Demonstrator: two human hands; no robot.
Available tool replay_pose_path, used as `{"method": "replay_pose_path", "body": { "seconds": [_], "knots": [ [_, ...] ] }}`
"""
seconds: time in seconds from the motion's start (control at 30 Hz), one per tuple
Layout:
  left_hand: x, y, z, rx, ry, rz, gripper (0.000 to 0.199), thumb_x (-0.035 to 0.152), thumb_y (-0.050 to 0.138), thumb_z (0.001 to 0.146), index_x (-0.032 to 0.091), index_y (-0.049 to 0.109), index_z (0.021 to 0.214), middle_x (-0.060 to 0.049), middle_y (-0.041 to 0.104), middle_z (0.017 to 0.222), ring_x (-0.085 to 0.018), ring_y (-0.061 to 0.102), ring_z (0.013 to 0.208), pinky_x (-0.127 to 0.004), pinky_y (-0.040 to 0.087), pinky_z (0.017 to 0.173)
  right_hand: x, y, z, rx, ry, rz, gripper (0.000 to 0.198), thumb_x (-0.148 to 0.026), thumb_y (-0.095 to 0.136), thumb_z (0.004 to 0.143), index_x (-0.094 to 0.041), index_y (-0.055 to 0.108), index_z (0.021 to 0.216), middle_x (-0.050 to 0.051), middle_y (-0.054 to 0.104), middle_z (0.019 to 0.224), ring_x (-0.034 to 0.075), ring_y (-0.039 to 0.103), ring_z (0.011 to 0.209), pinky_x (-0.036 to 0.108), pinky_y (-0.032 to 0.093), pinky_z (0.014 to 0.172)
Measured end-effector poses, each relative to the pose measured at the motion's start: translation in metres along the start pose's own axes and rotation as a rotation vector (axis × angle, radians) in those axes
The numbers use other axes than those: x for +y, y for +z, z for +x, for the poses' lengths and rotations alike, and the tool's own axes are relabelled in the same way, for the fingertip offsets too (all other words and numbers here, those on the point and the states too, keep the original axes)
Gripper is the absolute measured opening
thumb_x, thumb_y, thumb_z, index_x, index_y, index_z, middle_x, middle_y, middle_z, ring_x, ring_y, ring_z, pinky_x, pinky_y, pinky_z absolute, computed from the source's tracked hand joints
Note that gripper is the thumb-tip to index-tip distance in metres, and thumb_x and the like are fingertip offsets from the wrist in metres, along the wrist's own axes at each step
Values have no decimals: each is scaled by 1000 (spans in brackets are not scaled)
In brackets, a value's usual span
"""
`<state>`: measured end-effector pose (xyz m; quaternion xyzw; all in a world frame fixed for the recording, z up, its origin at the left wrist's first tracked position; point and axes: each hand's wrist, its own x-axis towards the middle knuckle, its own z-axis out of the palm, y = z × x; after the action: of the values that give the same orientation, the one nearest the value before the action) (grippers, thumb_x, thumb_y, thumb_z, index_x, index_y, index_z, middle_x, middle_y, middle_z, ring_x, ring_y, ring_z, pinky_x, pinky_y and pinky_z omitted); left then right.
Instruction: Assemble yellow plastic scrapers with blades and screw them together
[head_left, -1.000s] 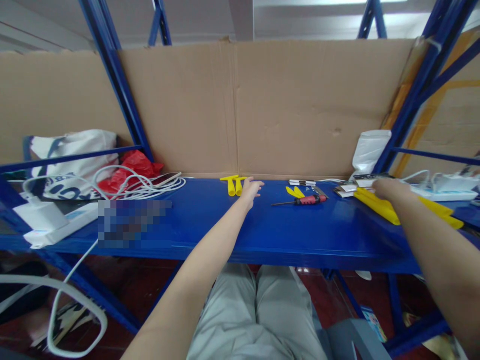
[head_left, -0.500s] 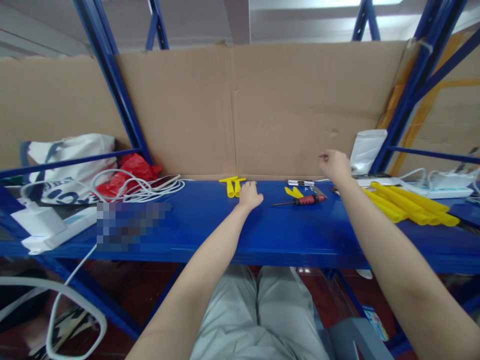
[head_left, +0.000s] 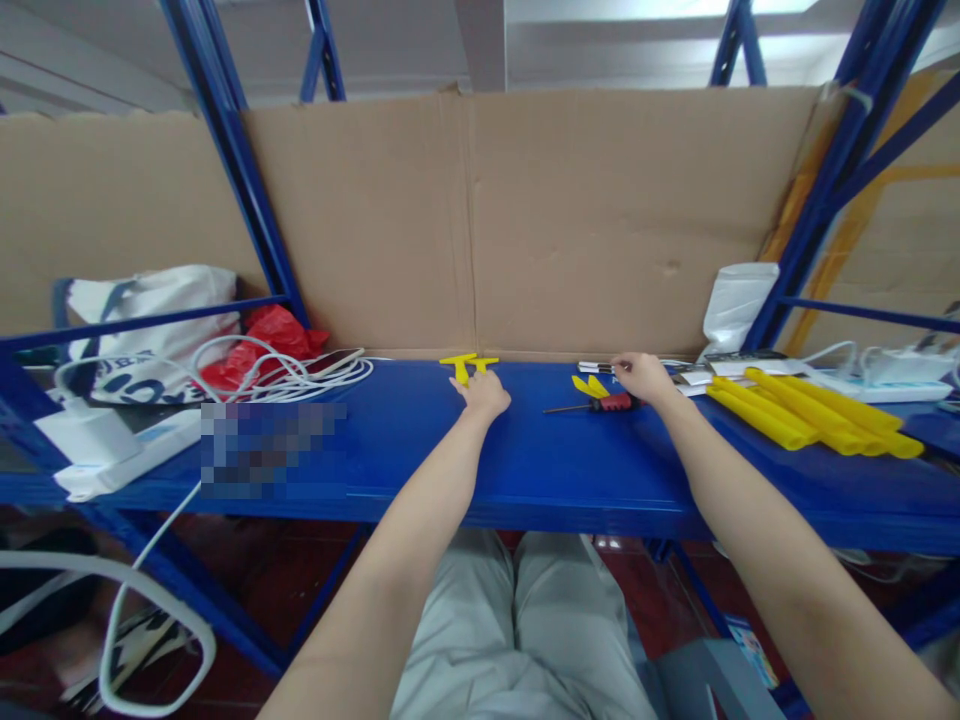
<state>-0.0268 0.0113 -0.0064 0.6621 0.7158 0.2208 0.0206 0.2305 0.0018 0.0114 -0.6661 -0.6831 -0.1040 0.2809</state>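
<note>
Two yellow T-shaped pieces lie side by side near the cardboard at the back of the blue table. My left hand is over their stems, its fingers closed around them and hiding the lower ends. To the right, my right hand is low over the table with its fingertips pinched together; what they hold, if anything, is too small to make out. Just left of and below that hand lie a red-handled screwdriver and two small yellow flat pieces. Black-and-white sticks lie behind them, partly covered by the fingertips.
Several yellow tubes are piled at the right, by a white power strip. Coiled white cable, a red bag and another power strip occupy the left. Cardboard walls the back between blue posts.
My left hand has moved slightly left onto the yellow T-shaped pieces. My right hand has come down and left to the small items behind the screwdriver.
</note>
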Motion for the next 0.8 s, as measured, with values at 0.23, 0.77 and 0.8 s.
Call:
{"method": "replay_pose_path", "body": {
  "seconds": [0.23,0.77,0.8],
  "knots": [
    [7,-8,-8,-21,132,107,39,22,46,79,10,57,114,-19,50,123,-28,52,113,-37,39,96,-1,-2,-2,-17,36,0,31,-19,46,80,-16,70,99,9,69,98,21,63,93,28,46,83],
    [11,3,-12,-67,511,146,41,20,46,81,13,50,121,-12,55,121,-23,50,113,-33,40,94,-4,-3,-2,-98,46,-30,31,-18,45,82,-14,69,102,11,68,102,22,62,97,28,45,85],
    [12,3,-13,-79,509,164,40,20,45,81,14,52,119,-12,55,121,-24,51,113,-34,41,94,-3,-4,-3,-97,62,-37,32,-17,44,82,-14,68,102,11,68,103,22,61,98,28,45,85]
  ]
}}
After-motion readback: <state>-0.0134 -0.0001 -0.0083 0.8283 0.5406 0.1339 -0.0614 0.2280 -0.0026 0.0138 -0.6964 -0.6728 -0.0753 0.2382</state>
